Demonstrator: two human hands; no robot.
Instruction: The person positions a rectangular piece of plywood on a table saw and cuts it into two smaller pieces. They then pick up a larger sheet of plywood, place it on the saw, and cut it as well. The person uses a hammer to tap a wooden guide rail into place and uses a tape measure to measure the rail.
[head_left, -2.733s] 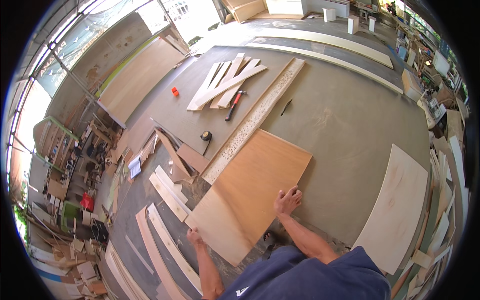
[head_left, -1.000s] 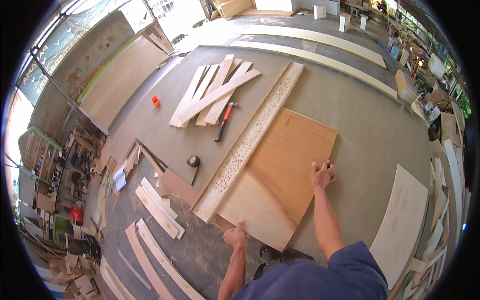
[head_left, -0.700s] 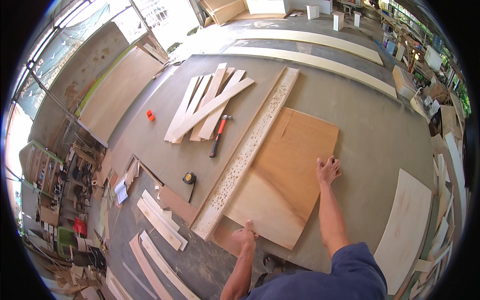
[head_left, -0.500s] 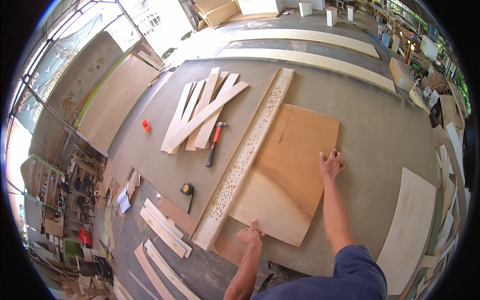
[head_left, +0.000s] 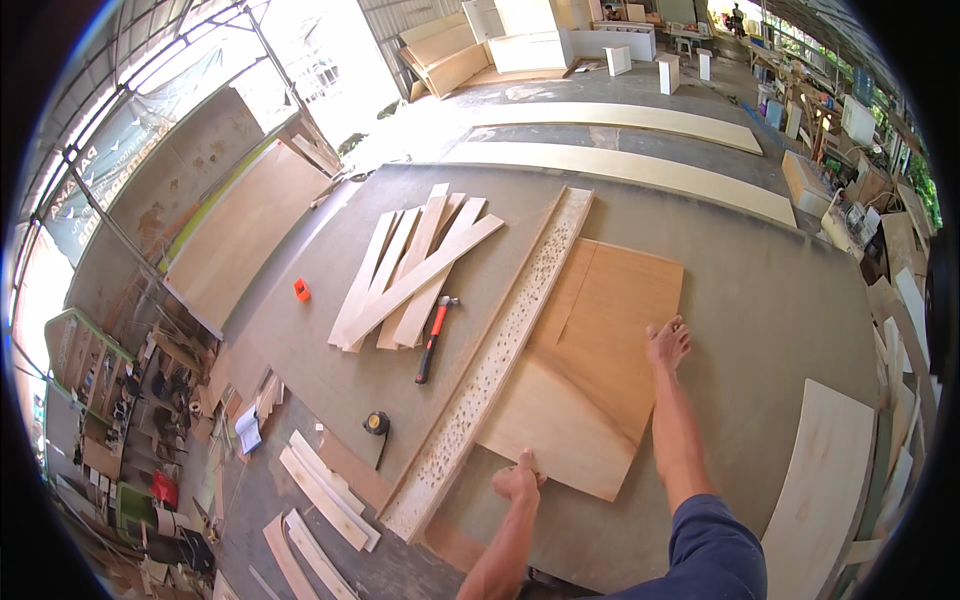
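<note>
A brown plywood panel (head_left: 590, 350) with a paler near corner lies on the large worktable, its left edge along a long pale strip with dark speckles (head_left: 500, 350). At the panel's near edge my left hand (head_left: 518, 478) is closed, thumb on top and fingers mostly hidden. My right hand (head_left: 668, 342) grips the right edge with bent fingers, some of them showing past the edge. Left of the strip lie a hammer (head_left: 432, 345) with a red and black handle, a heap of thin wood slats (head_left: 405, 275), a black and yellow tape measure (head_left: 377, 423) and a small orange object (head_left: 302, 290).
The worktable (head_left: 780, 300) spreads around the panel. A pale board (head_left: 818, 490) lies at the right, beside stacked offcuts. Several slats (head_left: 325, 495) lie at the lower left. Two long boards (head_left: 640, 178) stretch across beyond the table. A large sheet (head_left: 250, 235) leans at the far left.
The panel has slid away from me along the speckled strip, both hands moving with it. My view has tilted up, so the scene sits lower.
</note>
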